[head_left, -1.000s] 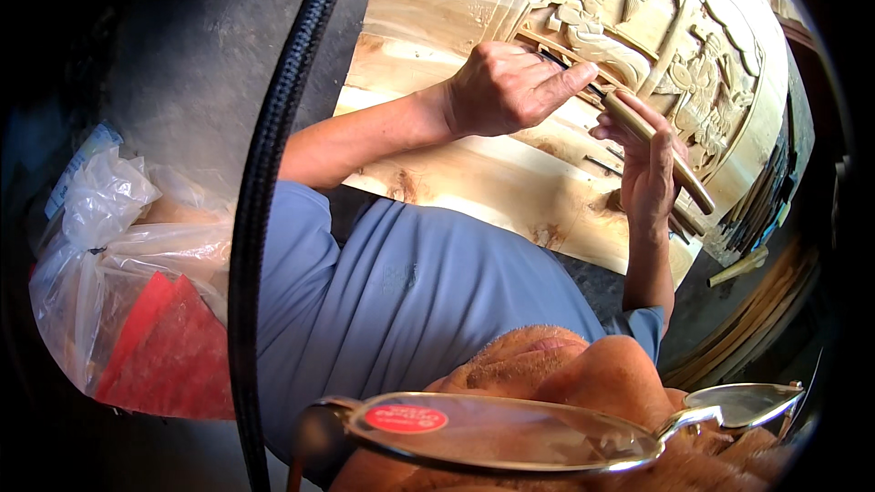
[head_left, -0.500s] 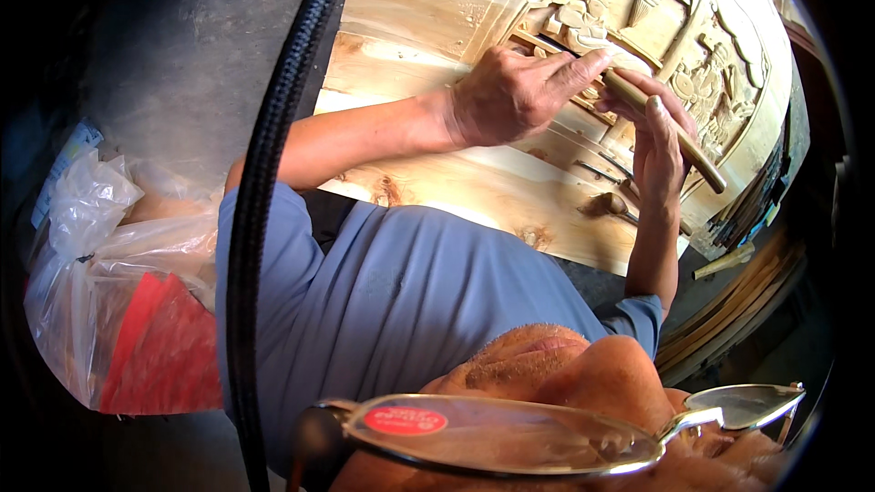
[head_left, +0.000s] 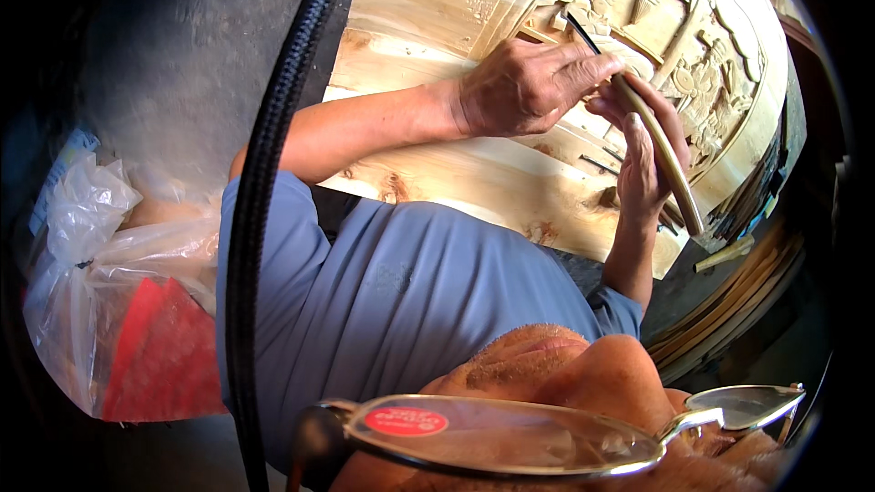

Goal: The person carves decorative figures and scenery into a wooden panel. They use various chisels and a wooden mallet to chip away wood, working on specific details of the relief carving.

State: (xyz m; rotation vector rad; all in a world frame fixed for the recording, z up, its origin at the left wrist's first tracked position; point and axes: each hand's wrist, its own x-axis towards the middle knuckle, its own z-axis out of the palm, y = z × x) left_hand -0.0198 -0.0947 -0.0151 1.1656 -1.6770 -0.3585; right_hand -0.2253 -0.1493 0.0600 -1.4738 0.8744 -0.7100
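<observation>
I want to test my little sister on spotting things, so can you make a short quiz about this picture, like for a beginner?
1. Pick one: what colour is the handle of the long tool?
A) bright red
B) light brown
C) blue

2. True or false: the left hand and the right hand are both on the long tool.

3. Fill the gap: the clear plastic bag is on the ____ side of the picture.

Key:
1. B
2. True
3. left
</observation>
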